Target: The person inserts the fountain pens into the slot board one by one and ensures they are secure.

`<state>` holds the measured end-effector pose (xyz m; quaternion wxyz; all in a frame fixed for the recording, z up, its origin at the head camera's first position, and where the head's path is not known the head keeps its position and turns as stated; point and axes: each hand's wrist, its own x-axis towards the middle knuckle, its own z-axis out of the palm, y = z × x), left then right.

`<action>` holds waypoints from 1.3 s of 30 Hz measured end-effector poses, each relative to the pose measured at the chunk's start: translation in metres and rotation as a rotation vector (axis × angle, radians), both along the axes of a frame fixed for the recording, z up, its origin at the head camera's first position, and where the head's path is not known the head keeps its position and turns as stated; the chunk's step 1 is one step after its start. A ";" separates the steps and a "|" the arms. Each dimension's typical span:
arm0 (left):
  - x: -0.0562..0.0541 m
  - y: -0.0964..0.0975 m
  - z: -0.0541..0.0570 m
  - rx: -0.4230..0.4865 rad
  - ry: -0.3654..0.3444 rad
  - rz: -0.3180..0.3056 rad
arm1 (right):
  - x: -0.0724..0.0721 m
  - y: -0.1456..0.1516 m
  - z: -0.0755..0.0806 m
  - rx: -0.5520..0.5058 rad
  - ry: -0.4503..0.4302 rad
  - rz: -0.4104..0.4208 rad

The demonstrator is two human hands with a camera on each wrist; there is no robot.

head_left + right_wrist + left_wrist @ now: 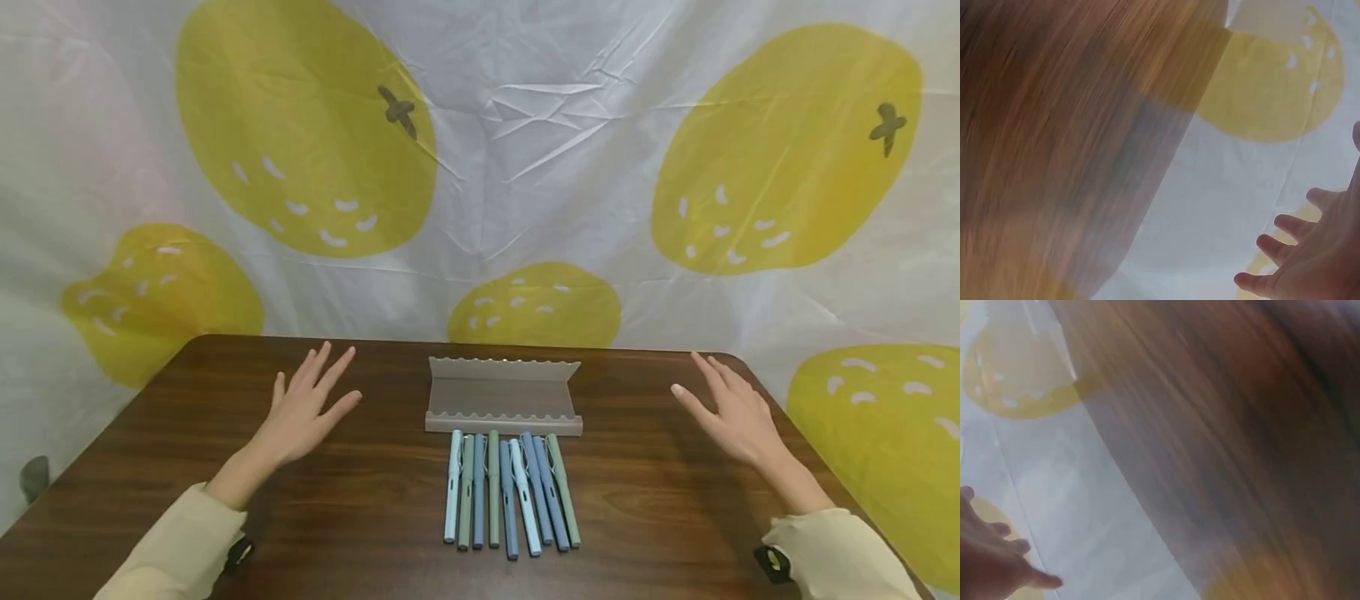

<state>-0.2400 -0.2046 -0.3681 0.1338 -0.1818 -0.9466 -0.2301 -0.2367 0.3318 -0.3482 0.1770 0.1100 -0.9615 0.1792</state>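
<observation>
Several capped pens (pixel 493 492) in light blue, green and darker blue lie side by side near the middle of the table, caps pointing away from me. Just beyond them stands a translucent pen tray (pixel 501 398) with scalloped notches along its front and back edges; no pen lies in it. My left hand (pixel 303 417) is held to the left of the tray, fingers spread and touching nothing. On the other side, my right hand (pixel 731 412) is likewise spread, apart from pens and tray. Both wrist views show extended fingers with nothing between them.
The dark wooden table (pixel 360 517) has rounded far corners. Behind it hangs a white curtain (pixel 540 183) printed with yellow fruit. A dark wrist strap (pixel 772 564) shows at my right sleeve, and a small dark object (pixel 34 479) sits at the far left.
</observation>
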 end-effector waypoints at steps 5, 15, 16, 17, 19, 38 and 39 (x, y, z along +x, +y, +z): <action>0.003 0.010 -0.001 0.201 -0.121 -0.097 | 0.003 -0.016 -0.003 -0.093 -0.023 0.042; 0.007 0.025 -0.007 0.365 -0.217 -0.177 | 0.012 -0.047 -0.015 -0.289 -0.045 0.122; 0.007 0.027 -0.008 0.366 -0.219 -0.176 | 0.013 -0.050 -0.016 -0.301 -0.046 0.119; 0.007 0.028 -0.008 0.367 -0.222 -0.177 | 0.014 -0.052 -0.017 -0.314 -0.051 0.117; 0.007 0.031 -0.011 0.362 -0.220 -0.182 | 0.016 -0.057 -0.019 -0.333 -0.062 0.116; 0.003 0.053 -0.024 0.332 -0.177 -0.219 | 0.018 -0.089 -0.036 -0.398 -0.199 0.181; 0.003 0.054 -0.024 0.335 -0.169 -0.220 | 0.018 -0.091 -0.036 -0.400 -0.205 0.186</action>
